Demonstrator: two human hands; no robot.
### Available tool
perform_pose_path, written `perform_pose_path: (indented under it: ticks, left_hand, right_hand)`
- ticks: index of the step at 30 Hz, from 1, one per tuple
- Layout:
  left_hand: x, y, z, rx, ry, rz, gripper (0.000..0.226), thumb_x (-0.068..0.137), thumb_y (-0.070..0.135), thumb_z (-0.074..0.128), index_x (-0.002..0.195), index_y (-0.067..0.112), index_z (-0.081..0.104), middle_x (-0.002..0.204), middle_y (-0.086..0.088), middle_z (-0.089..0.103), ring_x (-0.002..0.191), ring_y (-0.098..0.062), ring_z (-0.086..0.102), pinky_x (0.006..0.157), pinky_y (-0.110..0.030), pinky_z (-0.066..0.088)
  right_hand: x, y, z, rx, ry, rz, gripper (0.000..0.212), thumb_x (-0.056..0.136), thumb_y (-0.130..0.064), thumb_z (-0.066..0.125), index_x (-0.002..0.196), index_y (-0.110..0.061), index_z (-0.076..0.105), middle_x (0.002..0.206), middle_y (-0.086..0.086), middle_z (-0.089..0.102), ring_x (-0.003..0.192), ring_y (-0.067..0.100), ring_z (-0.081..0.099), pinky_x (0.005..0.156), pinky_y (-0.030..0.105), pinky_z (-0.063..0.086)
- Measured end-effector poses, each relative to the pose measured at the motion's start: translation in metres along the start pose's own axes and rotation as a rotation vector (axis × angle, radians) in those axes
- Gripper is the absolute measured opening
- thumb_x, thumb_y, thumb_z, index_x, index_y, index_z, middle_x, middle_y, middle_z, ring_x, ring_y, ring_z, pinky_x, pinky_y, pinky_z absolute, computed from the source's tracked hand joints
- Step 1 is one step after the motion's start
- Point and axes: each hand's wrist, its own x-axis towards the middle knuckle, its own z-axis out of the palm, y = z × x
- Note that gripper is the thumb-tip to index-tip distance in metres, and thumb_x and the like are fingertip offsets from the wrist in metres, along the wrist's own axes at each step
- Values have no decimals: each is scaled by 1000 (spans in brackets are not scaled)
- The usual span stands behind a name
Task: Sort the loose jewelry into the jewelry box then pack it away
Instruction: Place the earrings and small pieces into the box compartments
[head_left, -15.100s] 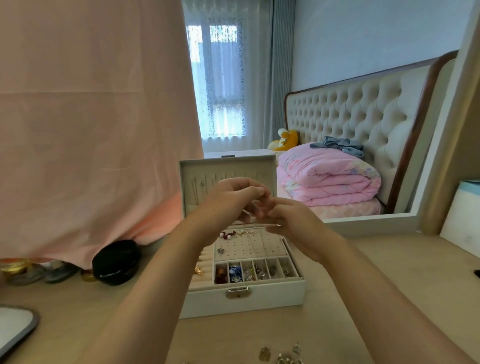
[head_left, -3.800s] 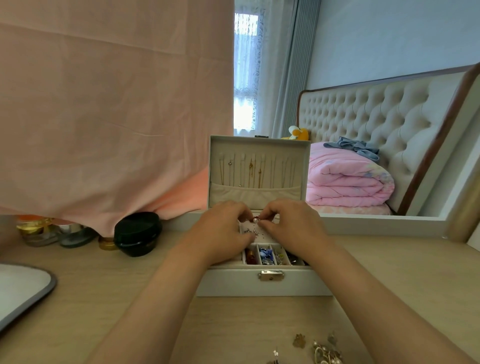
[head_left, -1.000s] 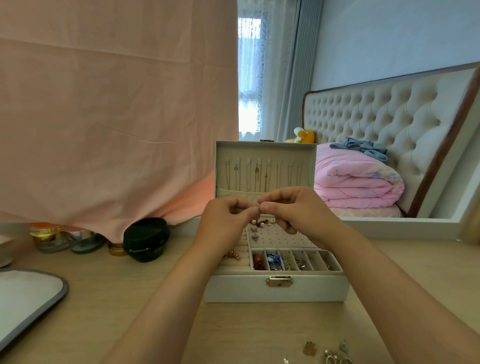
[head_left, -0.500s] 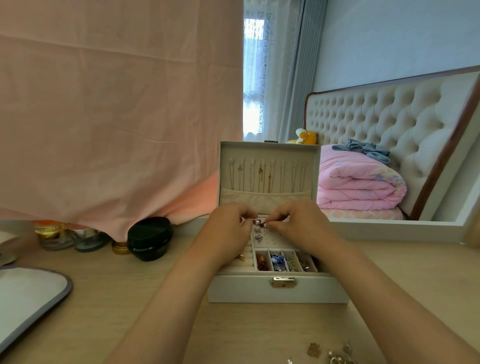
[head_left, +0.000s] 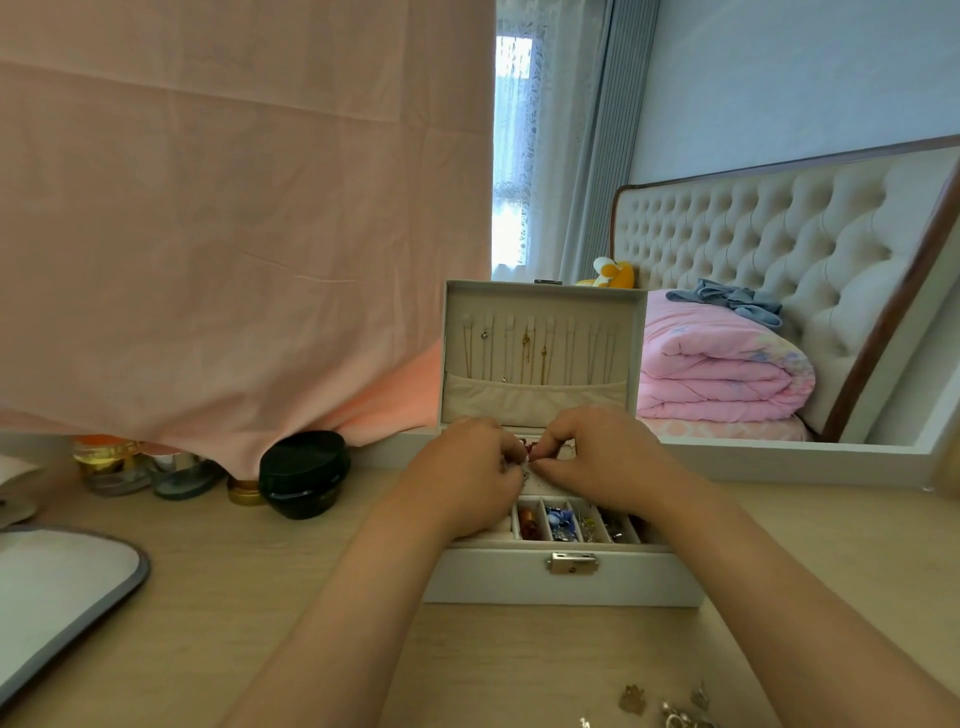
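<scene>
A white jewelry box (head_left: 566, 584) stands open on the wooden dresser, its lid (head_left: 540, 353) upright with several thin necklaces hanging inside. The front row of small compartments (head_left: 563, 522) holds red, blue and silver pieces. My left hand (head_left: 462, 483) and my right hand (head_left: 605, 457) meet low over the box's earring panel, fingertips pinched together on a small earring (head_left: 529, 457). The panel is mostly hidden under my hands. Loose jewelry (head_left: 665, 709) lies on the dresser at the bottom edge, right of centre.
A black round jar (head_left: 304, 473), a gold lid (head_left: 244, 491) and glass bottles (head_left: 135, 465) stand at the back left under a pink cloth (head_left: 234, 234). A grey-rimmed tray (head_left: 57, 592) lies at the left edge. A mirror frame (head_left: 779, 460) runs behind the box.
My hands have come down from in front of the lid to just above the earring panel, still pinched together on the small piece.
</scene>
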Motion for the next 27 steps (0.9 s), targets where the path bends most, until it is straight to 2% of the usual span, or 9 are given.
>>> perform_pose_path:
  ticks: [3, 7, 11, 14, 17, 19, 22, 24, 27]
  left_hand:
    - [-1, 0, 0, 9, 4, 11, 32, 94, 29, 57, 125, 28, 68, 121, 5, 62, 118, -13, 50, 99, -33, 45]
    - [-1, -1, 1, 24, -7, 23, 32, 94, 30, 57, 124, 28, 69, 121, 4, 61, 118, -13, 49, 100, -35, 45]
    - [-1, 1, -2, 27, -24, 21, 35, 95, 30, 56, 129, 28, 65, 125, 4, 59, 122, -13, 48, 102, -34, 44]
    - [-4, 6, -7, 5, 5, 19, 34, 95, 32, 57, 129, 31, 62, 127, 8, 56, 122, -10, 46, 100, -29, 41]
    - [-11, 17, -17, -38, 47, 39, 27, 94, 36, 59, 121, 33, 65, 117, 13, 56, 109, -5, 50, 94, -26, 44]
    - [-19, 27, -27, -53, 36, 68, 20, 94, 36, 60, 112, 33, 67, 106, 16, 57, 96, -2, 52, 86, -26, 49]
    - [-42, 38, -39, -70, 22, 99, 8, 91, 33, 62, 96, 34, 67, 93, 17, 62, 82, 0, 54, 76, -30, 52]
    - [-63, 41, -44, -60, 13, 117, 6, 89, 33, 61, 91, 34, 67, 88, 18, 63, 80, 1, 55, 74, -31, 52]
    - [-96, 42, -43, -69, -67, 121, 4, 90, 35, 61, 90, 35, 65, 84, 18, 63, 78, -1, 57, 72, -30, 53]
  right_hand:
    - [0, 0, -7, 61, -102, 12, 15, 89, -28, 64, 92, -33, 78, 96, -18, 71, 89, 0, 62, 84, 29, 53]
    - [0, 0, -7, 88, -119, 5, 24, 89, -19, 60, 96, -33, 77, 98, -20, 68, 91, -1, 62, 87, 27, 53]
    - [-2, 0, -7, 97, -131, 15, 23, 88, -20, 60, 97, -33, 76, 101, -17, 69, 93, 2, 63, 89, 33, 54]
    - [-10, 0, -11, 111, -85, 12, 23, 88, -22, 61, 103, -34, 74, 104, -18, 67, 97, 0, 60, 92, 33, 53]
    - [-23, -3, -22, 133, -56, -17, 22, 90, -23, 62, 103, -37, 73, 104, -22, 66, 94, -7, 59, 89, 27, 51]
    - [-35, -10, -33, 153, -77, -50, 23, 91, -19, 63, 101, -36, 75, 99, -23, 67, 81, -15, 57, 77, 18, 45]
    - [-60, -24, -43, 225, -91, -90, 20, 88, -13, 67, 93, -29, 77, 77, -24, 67, 63, -15, 56, 60, 8, 38]
    - [-78, -33, -43, 253, -113, -108, 17, 87, -16, 70, 89, -30, 79, 74, -23, 67, 62, -11, 57, 60, 7, 38]
    - [-102, -41, -37, 231, -230, -136, 13, 86, -19, 73, 93, -29, 80, 81, -20, 69, 71, -13, 57, 66, 4, 38]
